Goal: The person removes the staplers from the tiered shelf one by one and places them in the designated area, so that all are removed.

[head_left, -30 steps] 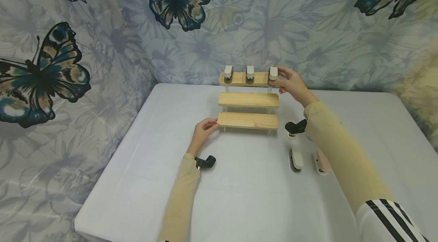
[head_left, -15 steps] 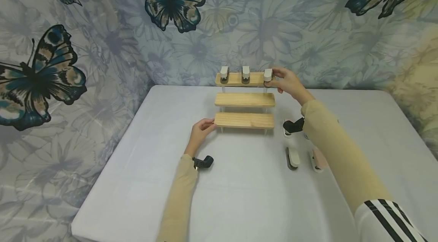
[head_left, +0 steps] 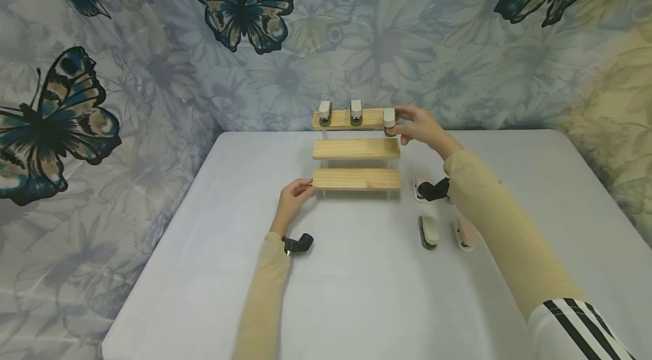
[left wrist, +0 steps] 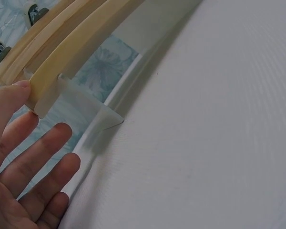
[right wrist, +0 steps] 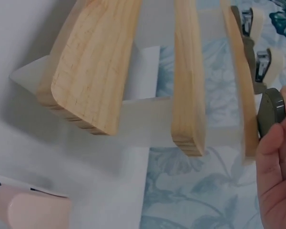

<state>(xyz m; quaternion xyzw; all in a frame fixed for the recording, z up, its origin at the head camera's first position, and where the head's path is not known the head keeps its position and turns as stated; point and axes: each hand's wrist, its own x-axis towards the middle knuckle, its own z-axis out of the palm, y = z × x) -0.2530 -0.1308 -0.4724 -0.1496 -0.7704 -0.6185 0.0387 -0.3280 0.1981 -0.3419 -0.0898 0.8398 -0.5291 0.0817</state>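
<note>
A three-tier wooden display stand with clear supports stands toward the back of the table. My left hand pinches the left end of its lowest board between thumb and index finger; the other fingers spread loosely in the left wrist view. At the right end of the top board, my right hand holds a white stapler with a dark green base, its lower end overlapping the board's front edge. Two matching staplers, one at the left end and one mid-board, stand on that tier.
On the white table, right of the stand, lie another white stapler and a pink stapler. Behind them a pale item is partly hidden by the right wrist camera. A butterfly-print cloth hangs behind the table.
The head view has shifted, so the scene sits further left. The stapler in my right hand has come slightly forward and down over the top board's front edge. My left hand keeps its pinch.
</note>
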